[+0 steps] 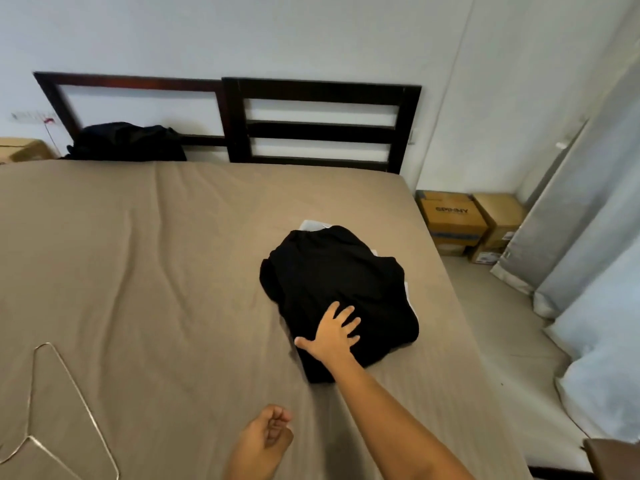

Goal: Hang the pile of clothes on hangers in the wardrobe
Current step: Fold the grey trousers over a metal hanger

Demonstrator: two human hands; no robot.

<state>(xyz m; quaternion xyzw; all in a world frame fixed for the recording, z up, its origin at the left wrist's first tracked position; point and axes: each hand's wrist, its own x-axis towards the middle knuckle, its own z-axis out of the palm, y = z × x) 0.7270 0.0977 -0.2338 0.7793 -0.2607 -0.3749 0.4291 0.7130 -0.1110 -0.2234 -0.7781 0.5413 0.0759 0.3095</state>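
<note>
A pile of folded clothes lies on the right half of the bed, a black garment on top and white fabric showing at its far and right edges. My right hand rests flat on the near part of the black garment, fingers spread, gripping nothing. Near the bottom edge my left hand hovers over the sheet with its fingers curled in and nothing in it. A thin metal wire hanger lies on the sheet at the lower left, apart from both hands.
The bed has a taupe sheet and a dark wooden headboard. A black bundle sits at the head of the bed, left. Cardboard boxes stand on the floor to the right, beside grey curtains.
</note>
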